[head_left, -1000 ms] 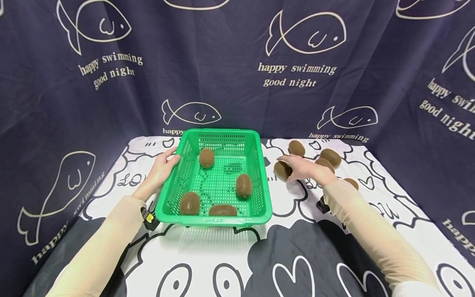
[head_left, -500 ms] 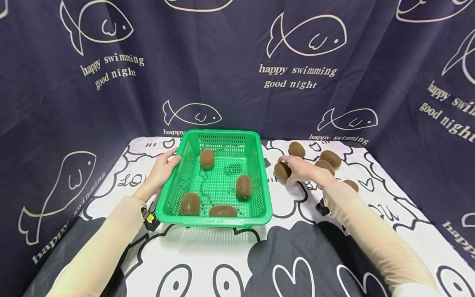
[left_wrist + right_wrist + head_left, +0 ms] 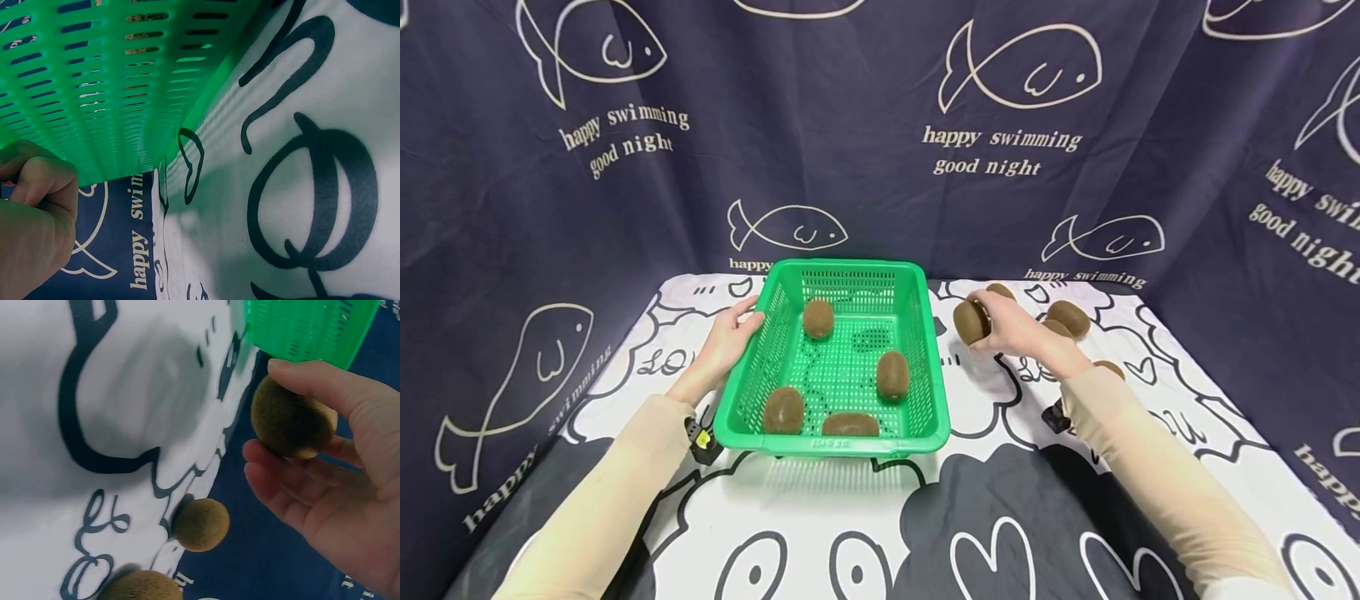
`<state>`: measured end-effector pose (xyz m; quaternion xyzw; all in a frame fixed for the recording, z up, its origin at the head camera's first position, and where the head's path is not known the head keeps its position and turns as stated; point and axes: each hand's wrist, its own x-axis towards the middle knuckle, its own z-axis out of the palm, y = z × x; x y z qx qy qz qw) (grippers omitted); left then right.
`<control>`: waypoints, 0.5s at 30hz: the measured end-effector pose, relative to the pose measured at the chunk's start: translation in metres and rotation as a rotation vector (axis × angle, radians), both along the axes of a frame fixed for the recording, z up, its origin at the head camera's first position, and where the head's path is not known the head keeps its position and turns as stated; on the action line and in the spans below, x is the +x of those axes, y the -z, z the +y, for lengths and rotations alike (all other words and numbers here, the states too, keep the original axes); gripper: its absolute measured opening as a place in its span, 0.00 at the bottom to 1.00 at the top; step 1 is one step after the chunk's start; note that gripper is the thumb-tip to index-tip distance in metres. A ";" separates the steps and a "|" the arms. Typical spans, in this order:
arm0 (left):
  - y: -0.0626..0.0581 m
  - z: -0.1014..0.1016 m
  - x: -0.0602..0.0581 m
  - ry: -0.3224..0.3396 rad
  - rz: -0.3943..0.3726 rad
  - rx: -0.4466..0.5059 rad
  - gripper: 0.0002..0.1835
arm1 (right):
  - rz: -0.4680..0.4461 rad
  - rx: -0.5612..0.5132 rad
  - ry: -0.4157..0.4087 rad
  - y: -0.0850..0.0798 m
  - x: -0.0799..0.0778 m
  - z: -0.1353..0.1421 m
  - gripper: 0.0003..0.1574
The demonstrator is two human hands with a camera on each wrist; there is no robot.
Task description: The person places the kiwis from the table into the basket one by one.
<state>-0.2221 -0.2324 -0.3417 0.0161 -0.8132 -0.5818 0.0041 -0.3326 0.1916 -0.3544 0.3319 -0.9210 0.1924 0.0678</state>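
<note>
My right hand [image 3: 1018, 329] pinches a brown, fuzzy kiwi [image 3: 968, 322] between thumb and fingers, just right of the green plastic basket [image 3: 838, 447]. In the right wrist view that kiwi [image 3: 290, 419] is raised off the cloth, the thumb over it and the fingers beneath. At the basket's left side, my left hand [image 3: 724, 343] grips the rim; the left wrist view has its curled fingers [image 3: 47, 178] against the slotted wall. Inside the basket lie several kiwis, among them one at the back [image 3: 817, 319] and one on the right [image 3: 892, 375].
Several loose kiwis lie right of the basket, including a back one [image 3: 1000, 290] partly behind my right hand, one farther right [image 3: 1070, 319], and one [image 3: 1109, 367] partly behind the sleeve. A patterned cloth [image 3: 790, 517] covers the table. A dark curtain [image 3: 880, 167] hangs behind.
My right hand has closed its hold on the kiwi and lifted it slightly off the cloth. My left hand and the basket stay where they were.
</note>
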 end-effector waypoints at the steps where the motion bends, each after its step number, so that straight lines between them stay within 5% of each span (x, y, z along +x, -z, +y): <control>1: 0.002 -0.001 -0.002 0.000 0.000 0.005 0.29 | 0.010 -0.017 0.002 -0.002 0.000 0.000 0.48; 11: 0.025 -0.013 -0.020 -0.017 -0.004 0.018 0.29 | 0.073 -0.131 0.025 -0.009 0.003 -0.005 0.51; 15: 0.020 -0.010 -0.015 -0.015 0.001 0.003 0.29 | 0.068 -0.145 0.027 -0.010 0.005 -0.007 0.51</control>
